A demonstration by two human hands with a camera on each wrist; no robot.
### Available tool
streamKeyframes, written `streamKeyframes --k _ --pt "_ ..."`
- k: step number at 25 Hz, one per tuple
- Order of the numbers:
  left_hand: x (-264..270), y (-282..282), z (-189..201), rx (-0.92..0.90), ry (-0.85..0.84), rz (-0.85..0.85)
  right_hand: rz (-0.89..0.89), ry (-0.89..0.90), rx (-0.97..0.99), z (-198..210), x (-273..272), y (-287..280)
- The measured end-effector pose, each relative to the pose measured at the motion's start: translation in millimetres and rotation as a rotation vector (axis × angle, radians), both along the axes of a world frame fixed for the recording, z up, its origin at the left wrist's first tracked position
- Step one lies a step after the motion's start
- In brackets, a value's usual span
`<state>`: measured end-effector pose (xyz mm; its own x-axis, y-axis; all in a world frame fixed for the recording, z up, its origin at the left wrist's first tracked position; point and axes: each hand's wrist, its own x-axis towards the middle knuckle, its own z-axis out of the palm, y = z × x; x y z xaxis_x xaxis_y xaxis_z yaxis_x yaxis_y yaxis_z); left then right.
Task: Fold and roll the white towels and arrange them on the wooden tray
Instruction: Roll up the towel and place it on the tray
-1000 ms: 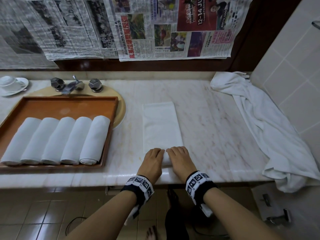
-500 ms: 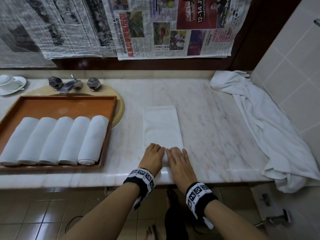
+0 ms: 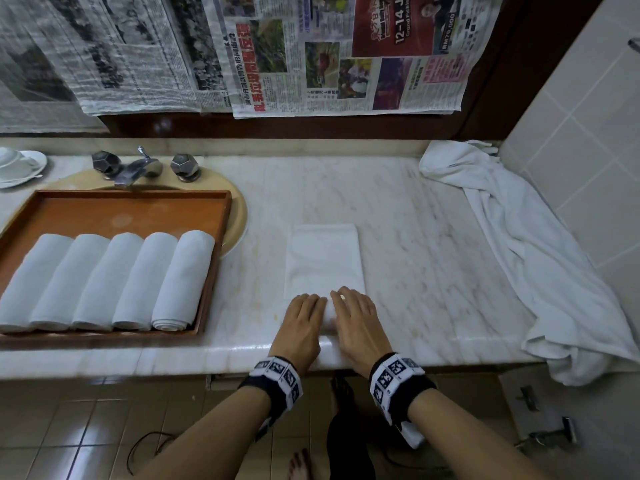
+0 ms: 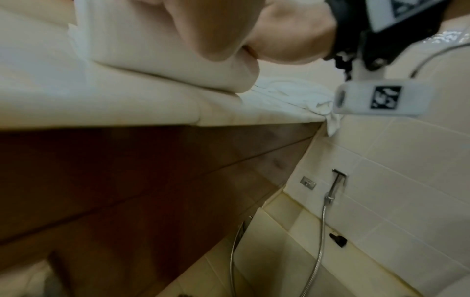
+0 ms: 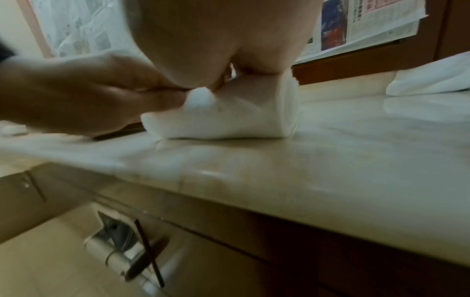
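Head view, fingers: laid flat and fairly straight, left fingers point(image 3: 310, 301) and right fingers point(image 3: 346, 296) side by side on the near end of the folded towel point(image 3: 323, 258)
Left hand point(image 3: 301, 323): palm down, pressing on the rolled portion of the towel, nothing curled round it as far as visible
Right hand point(image 3: 358, 323): palm down, touching the left hand's inner edge, pressing on the same roll
Right wrist view: roll point(image 5: 229, 120) sits under both hands, layered end facing right, thumb position blurred
Left wrist view: heel of hand on white cloth point(image 4: 142, 46), blurred, finger detail not readable
Folded towel: narrow strip on the bench point(image 3: 433, 244), near end rolled up under the hands, far part flat, pointing away from the person
Bench: pale marble, roll close to its front edge
Wooden tray point(image 3: 131, 206): left of the hands, partly over the sink point(image 3: 239, 216)
Rolled towels point(image 3: 104, 282): five, side by side, touching, along the tray's near half; far half bare wood
Loose towel point(image 3: 540, 258): crumpled, right end of bench, hanging over the front edge by the tiled wall point(image 3: 588, 133)
Tap point(image 3: 138, 168): behind the tray, two knobs
Cup and saucer point(image 3: 19, 166): far left corner
Newspaper point(image 3: 329, 53): sheets hung across the wall behind
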<state>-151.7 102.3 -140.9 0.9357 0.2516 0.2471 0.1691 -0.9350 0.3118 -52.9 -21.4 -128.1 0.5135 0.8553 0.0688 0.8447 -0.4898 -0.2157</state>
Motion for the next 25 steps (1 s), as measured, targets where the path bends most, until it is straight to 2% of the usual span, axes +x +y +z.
streamKeyframes --k 5,7,11,13,15,17,20,21,25 --pt "28.4 14.6 13.4 -0.034 0.159 0.037 0.013 0.024 -0.091 8.7 5.9 9.2" --pt "27.1 12.8 15.8 -0.014 0.139 0.055 0.007 0.057 -0.078 17.9 17.1 19.7" --pt "4.4 -1.4 10.0 0.046 0.055 0.06 0.035 0.076 -0.204 25.1 32.3 36.8" --pt "-1.3 -3.9 6.4 0.033 0.1 0.044 0.013 0.115 -0.172 21.6 28.6 33.7" --pt "7.8 3.3 7.8 0.026 0.134 0.024 0.026 0.068 -0.048 14.3 21.0 21.2" --pt "21.0 15.4 15.2 -0.001 0.177 0.007 0.075 0.013 -0.037 6.3 13.7 8.2" --pt "34.9 22.1 26.4 -0.053 0.253 0.025 0.036 0.043 -0.039 11.0 22.2 17.0" --pt "35.4 21.5 29.0 -0.066 0.25 0.043 0.025 0.043 -0.03 11.8 27.6 24.4" --pt "23.1 14.7 21.9 -0.039 0.069 0.066 0.017 0.11 -0.202 24.9 50.0 50.0"
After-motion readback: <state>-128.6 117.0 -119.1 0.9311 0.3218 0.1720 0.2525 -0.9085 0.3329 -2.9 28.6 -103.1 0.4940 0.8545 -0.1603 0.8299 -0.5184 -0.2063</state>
